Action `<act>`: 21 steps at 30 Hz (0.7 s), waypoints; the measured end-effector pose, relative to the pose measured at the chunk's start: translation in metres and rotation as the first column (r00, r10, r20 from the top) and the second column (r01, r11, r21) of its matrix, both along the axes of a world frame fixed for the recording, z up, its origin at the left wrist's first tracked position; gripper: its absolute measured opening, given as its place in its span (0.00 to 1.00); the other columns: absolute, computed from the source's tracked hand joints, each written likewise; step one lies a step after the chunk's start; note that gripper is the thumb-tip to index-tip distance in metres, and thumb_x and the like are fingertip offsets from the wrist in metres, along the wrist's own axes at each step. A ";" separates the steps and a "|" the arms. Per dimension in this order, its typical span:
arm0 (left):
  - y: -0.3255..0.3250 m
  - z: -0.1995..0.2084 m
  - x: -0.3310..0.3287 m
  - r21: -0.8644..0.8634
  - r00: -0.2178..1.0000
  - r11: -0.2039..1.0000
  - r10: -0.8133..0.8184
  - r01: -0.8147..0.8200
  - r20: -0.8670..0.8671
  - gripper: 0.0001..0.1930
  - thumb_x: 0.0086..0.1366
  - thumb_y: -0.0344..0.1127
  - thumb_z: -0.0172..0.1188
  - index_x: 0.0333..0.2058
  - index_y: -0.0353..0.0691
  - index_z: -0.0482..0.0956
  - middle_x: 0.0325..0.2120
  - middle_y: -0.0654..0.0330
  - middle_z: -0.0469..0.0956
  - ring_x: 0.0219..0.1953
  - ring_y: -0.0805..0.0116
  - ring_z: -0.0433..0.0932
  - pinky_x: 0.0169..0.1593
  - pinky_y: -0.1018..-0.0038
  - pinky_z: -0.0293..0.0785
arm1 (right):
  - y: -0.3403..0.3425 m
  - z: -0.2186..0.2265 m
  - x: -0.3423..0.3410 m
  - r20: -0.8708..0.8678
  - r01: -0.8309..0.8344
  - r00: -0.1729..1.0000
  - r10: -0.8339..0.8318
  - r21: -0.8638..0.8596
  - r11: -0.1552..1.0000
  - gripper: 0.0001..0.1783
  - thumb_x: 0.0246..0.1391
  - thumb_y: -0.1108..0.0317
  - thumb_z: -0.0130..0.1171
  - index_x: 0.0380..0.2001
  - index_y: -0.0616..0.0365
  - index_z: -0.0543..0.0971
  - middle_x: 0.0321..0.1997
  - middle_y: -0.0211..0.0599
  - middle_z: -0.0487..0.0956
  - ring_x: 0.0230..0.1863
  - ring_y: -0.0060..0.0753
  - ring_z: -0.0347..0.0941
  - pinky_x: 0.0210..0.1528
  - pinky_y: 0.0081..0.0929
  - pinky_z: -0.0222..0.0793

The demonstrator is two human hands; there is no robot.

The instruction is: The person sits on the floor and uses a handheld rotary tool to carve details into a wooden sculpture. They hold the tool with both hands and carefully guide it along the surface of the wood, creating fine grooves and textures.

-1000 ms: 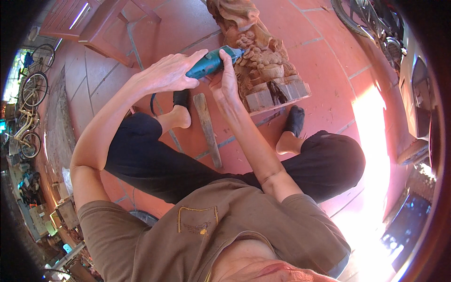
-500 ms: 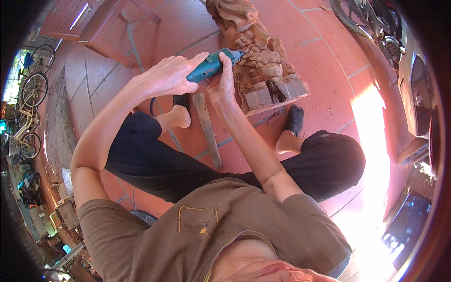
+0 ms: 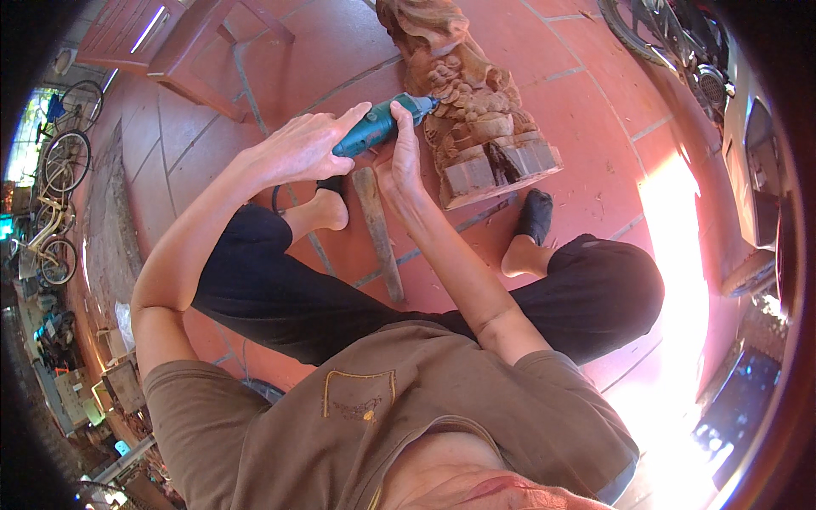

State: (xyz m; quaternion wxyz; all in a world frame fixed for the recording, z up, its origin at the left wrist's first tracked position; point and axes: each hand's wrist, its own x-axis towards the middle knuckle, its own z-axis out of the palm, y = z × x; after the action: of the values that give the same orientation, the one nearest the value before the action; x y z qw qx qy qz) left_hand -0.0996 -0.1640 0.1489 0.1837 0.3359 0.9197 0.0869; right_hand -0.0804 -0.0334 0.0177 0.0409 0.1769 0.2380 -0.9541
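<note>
A teal rotary tool (image 3: pixel 371 130) is held in both of my hands, its nose pointing up and right. My left hand (image 3: pixel 306 146) wraps the rear of its body from the left. Closer to the nose, my right hand (image 3: pixel 399 161) grips it from below, thumb along the side. The nose meets the left side of a brown wooden carving (image 3: pixel 484 115), which has rounded figures and a blocky base. Whether the bit touches the wood is too small to tell. Between my legs, a flat wooden stick (image 3: pixel 378 234) lies on the floor.
A reddish wooden chair (image 3: pixel 183 64) stands at the far left. Bicycles (image 3: pixel 64 161) line the left edge, above boxes and clutter (image 3: pixel 81 395). A motorbike (image 3: pixel 714 81) is at the upper right. My feet rest on the red tile floor (image 3: pixel 586 110), either side of the carving's base.
The rotary tool has shifted slightly left and back toward me, with both hands still around it. The carving and the stick look unmoved on the floor.
</note>
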 end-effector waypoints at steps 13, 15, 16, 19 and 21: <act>-0.015 -0.010 0.004 -0.054 0.997 0.997 0.061 -0.058 0.041 0.44 0.53 0.39 0.62 0.67 0.38 0.54 0.37 0.35 0.77 0.40 0.37 0.78 0.46 0.53 0.73 | -0.007 -0.002 0.005 0.024 -0.034 0.999 0.033 0.009 0.999 0.23 0.54 0.46 0.62 0.41 0.52 0.73 0.35 0.30 0.79 0.34 0.28 0.79 0.37 0.36 0.79; -0.015 -0.010 0.004 -0.057 0.997 0.996 0.065 -0.062 0.045 0.44 0.53 0.39 0.62 0.67 0.38 0.54 0.37 0.35 0.77 0.40 0.37 0.78 0.46 0.53 0.73 | -0.008 -0.003 0.004 0.017 -0.039 0.999 0.039 -0.001 0.999 0.23 0.54 0.46 0.62 0.41 0.52 0.73 0.35 0.30 0.79 0.34 0.28 0.79 0.37 0.36 0.79; -0.014 -0.008 0.004 -0.057 0.996 0.996 0.069 -0.066 0.050 0.44 0.53 0.39 0.62 0.67 0.38 0.54 0.37 0.35 0.77 0.40 0.37 0.78 0.46 0.53 0.73 | -0.008 -0.003 0.004 0.010 -0.041 0.999 0.041 -0.001 0.999 0.23 0.55 0.46 0.62 0.41 0.52 0.73 0.36 0.30 0.79 0.34 0.28 0.79 0.37 0.36 0.79; -0.011 -0.002 0.005 -0.078 0.995 0.994 0.078 -0.073 0.069 0.44 0.53 0.39 0.62 0.67 0.38 0.54 0.38 0.35 0.77 0.41 0.37 0.78 0.46 0.53 0.73 | -0.007 -0.003 0.005 0.004 -0.046 0.999 0.046 0.000 0.999 0.23 0.55 0.46 0.61 0.41 0.52 0.73 0.36 0.30 0.78 0.35 0.27 0.78 0.38 0.36 0.79; -0.012 -0.004 0.004 -0.042 0.998 0.998 0.048 -0.046 0.037 0.43 0.53 0.38 0.62 0.67 0.36 0.55 0.35 0.36 0.77 0.39 0.38 0.78 0.44 0.54 0.73 | -0.007 0.001 0.006 0.014 -0.050 0.999 0.050 0.004 0.999 0.23 0.55 0.46 0.61 0.41 0.52 0.72 0.37 0.30 0.78 0.36 0.27 0.78 0.38 0.36 0.79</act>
State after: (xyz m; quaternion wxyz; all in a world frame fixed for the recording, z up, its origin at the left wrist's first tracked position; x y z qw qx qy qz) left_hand -0.0952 -0.1764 0.1445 0.2061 0.3087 0.9252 0.0788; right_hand -0.0741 -0.0402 0.0185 0.0660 0.1777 0.2440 -0.9511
